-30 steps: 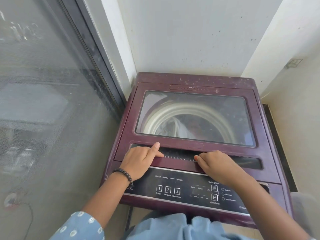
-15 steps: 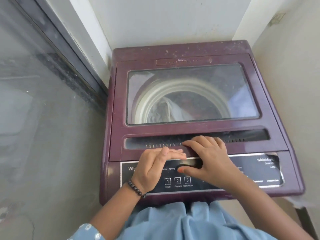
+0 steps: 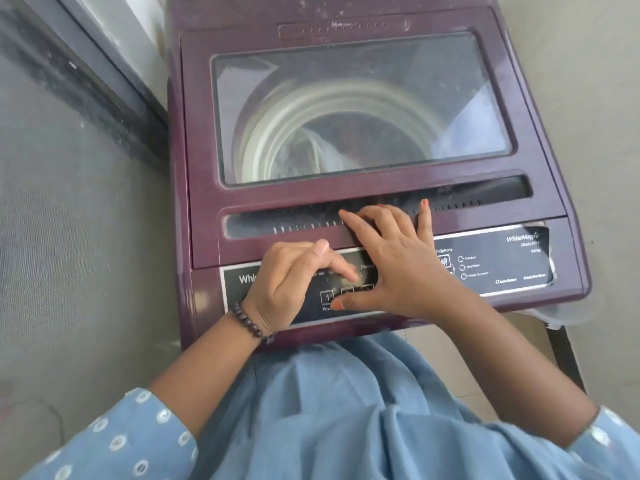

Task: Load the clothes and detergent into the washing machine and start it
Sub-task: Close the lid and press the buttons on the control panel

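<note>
A maroon top-load washing machine (image 3: 550, 209) stands in front of me, its glass lid (image 3: 360, 109) closed. Through the glass I see pale clothes (image 3: 311, 154) lying in the drum. My left hand (image 3: 291, 282) rests on the black control panel (image 3: 502, 265), forefinger stretched toward the numbered buttons. My right hand (image 3: 391, 261) lies spread flat, fingers up on the lid's grip slot and thumb touching the panel beside the power button (image 3: 326, 296). No detergent container is in view.
A mesh screen door (image 3: 69, 237) with a dark frame runs along the left. Pale walls close in behind and to the right of the machine. A dark stand leg (image 3: 568, 358) shows under its right front corner, over tiled floor.
Both hands have slid from the lid's grip slot down toward the control panel. My left forefinger now points at the buttons and my right thumb has reached the panel. The camera tilted further down.
</note>
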